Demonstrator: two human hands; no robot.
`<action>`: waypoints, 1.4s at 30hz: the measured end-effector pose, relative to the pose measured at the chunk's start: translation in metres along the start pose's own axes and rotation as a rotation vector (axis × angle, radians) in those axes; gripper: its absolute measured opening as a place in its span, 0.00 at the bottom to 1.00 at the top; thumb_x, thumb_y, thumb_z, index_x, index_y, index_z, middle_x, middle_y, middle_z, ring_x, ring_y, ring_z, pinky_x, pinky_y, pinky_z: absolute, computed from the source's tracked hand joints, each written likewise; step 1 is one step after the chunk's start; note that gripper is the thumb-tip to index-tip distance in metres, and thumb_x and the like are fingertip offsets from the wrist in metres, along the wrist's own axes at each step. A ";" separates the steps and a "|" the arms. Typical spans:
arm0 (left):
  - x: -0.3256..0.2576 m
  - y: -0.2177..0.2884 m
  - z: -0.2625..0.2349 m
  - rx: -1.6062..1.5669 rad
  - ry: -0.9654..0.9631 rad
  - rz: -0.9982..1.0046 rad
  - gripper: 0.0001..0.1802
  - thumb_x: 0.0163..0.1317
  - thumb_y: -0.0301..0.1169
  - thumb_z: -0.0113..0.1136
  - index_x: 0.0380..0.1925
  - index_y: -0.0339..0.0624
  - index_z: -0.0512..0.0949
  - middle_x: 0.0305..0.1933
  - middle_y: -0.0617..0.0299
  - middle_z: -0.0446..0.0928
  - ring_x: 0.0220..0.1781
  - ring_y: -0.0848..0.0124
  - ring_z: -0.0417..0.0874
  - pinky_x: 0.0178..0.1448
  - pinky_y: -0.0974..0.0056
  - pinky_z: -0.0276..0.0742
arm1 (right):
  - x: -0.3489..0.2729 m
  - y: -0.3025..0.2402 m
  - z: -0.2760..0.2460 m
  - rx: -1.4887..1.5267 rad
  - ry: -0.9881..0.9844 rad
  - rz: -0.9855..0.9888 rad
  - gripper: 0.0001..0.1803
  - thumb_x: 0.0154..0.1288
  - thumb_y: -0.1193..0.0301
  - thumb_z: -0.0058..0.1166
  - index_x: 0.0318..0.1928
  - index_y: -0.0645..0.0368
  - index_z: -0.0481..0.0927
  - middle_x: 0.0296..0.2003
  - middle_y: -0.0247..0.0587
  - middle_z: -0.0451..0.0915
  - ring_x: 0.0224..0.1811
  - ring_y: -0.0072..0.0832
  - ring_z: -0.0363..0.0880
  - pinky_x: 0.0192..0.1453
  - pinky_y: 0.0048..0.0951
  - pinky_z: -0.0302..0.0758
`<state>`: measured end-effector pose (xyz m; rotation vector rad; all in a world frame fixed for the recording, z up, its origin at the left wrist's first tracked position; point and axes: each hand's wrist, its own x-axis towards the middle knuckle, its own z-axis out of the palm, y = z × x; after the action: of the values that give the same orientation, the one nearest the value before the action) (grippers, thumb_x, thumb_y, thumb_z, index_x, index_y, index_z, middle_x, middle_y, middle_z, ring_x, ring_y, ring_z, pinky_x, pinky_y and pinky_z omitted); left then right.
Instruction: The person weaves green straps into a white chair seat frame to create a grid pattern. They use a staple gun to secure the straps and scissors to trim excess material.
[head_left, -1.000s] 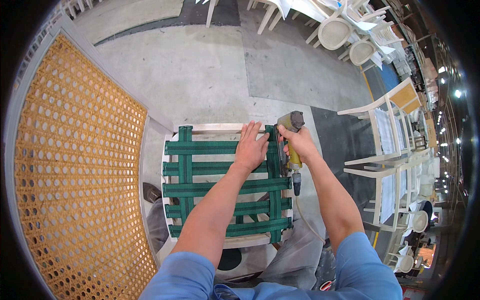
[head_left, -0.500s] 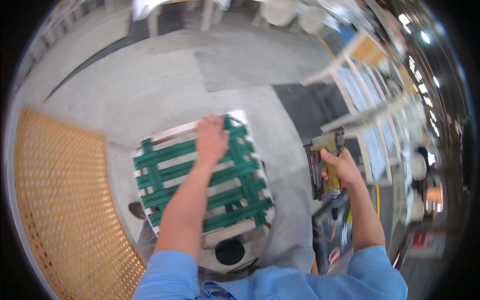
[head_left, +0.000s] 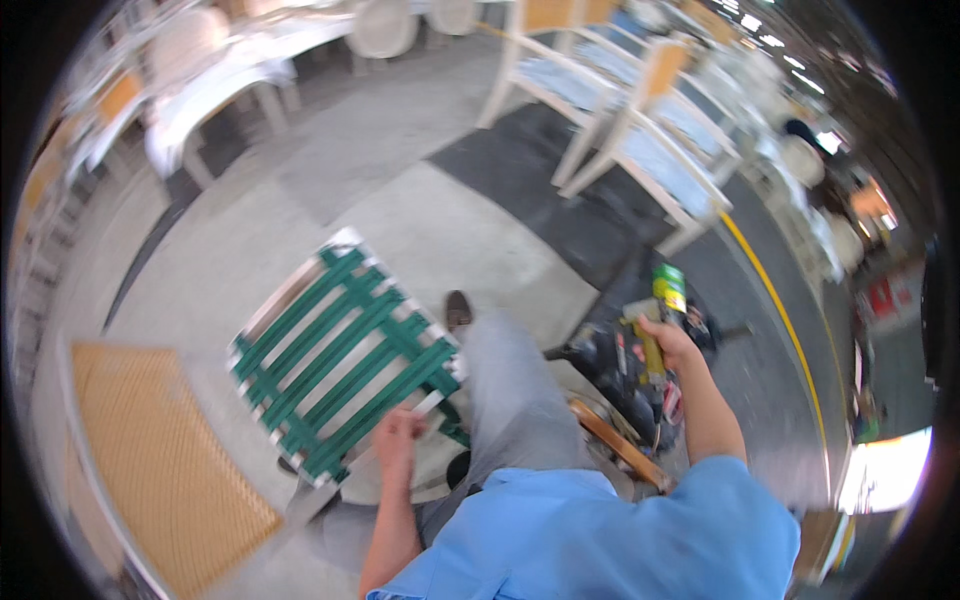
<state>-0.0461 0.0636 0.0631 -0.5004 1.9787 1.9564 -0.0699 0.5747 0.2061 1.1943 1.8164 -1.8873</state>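
Cane panel (head_left: 165,470), woven and tan, is seen lying on the concrete floor (head_left: 300,200) at the far left. Just right of it, a white seat frame (head_left: 345,365) woven with green webbing straps is held tilted, its near edge gripped by the left hand (head_left: 397,437), whose fingers are curled shut around the rim. Right of the frame, a grey-trousered leg and a shoe (head_left: 458,308) are visible. Further right of the frame, a yellow staple gun (head_left: 655,335) with a green top is held away from the body, the right hand (head_left: 672,340) wrapped tightly about its grip. White chairs (head_left: 640,140) stand beyond. A slip of the tilted frame is judged possible, since only one hand steadies it; the gun's trigger could be squeezed unintentionally while it is carried.
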 end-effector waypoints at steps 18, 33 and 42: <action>-0.023 -0.034 -0.043 -0.872 0.270 -0.621 0.35 0.70 0.50 0.55 0.69 0.46 0.59 0.65 0.43 0.67 0.61 0.42 0.76 0.64 0.40 0.73 | 0.033 0.021 0.074 -0.278 0.000 -0.725 0.17 0.70 0.70 0.59 0.56 0.64 0.79 0.40 0.36 0.82 0.38 0.21 0.79 0.41 0.23 0.75; 0.013 -0.045 -0.034 -0.987 0.346 -0.470 0.24 0.73 0.43 0.55 0.61 0.41 0.68 0.54 0.48 0.77 0.53 0.48 0.82 0.61 0.43 0.75 | 0.008 0.079 0.276 -0.431 -0.452 -0.488 0.24 0.65 0.71 0.63 0.60 0.63 0.76 0.53 0.48 0.80 0.49 0.30 0.82 0.56 0.31 0.77; 0.020 -0.044 -0.018 -0.914 0.418 -0.485 0.22 0.71 0.42 0.54 0.58 0.42 0.68 0.51 0.47 0.78 0.49 0.48 0.84 0.61 0.40 0.75 | 0.013 0.097 0.258 -0.660 -0.466 -0.567 0.22 0.66 0.66 0.63 0.58 0.61 0.79 0.47 0.45 0.84 0.48 0.32 0.83 0.55 0.32 0.78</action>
<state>-0.0438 0.0453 0.0154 -1.5302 0.8415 2.4238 -0.1068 0.3241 0.0974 0.0138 2.3358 -1.3959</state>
